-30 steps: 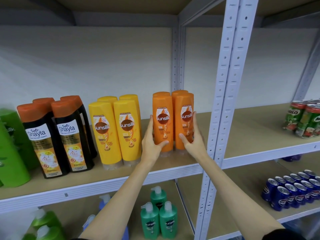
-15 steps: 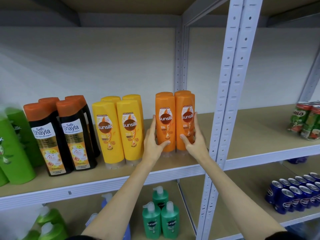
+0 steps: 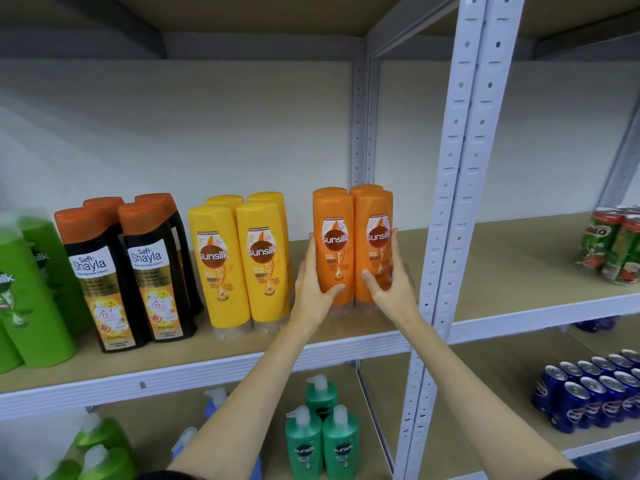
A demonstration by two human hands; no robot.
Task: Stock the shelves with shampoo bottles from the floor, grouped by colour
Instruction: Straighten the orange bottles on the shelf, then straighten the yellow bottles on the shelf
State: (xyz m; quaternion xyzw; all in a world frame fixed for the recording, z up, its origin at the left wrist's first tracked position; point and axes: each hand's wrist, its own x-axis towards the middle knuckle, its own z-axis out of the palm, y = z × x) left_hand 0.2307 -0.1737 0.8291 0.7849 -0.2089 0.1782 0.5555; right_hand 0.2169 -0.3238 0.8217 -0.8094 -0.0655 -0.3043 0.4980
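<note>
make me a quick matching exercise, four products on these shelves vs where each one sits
Things:
1. orange bottles
2. yellow bottles
3. blue cans
4. green pump bottles

Places:
A. lower shelf, right bay
B. lower shelf, below the forearms
C. middle shelf, between both hands
D. middle shelf, between the black bottles and the left hand

Pairs: 1-C, 2-D, 3-A, 4-B
</note>
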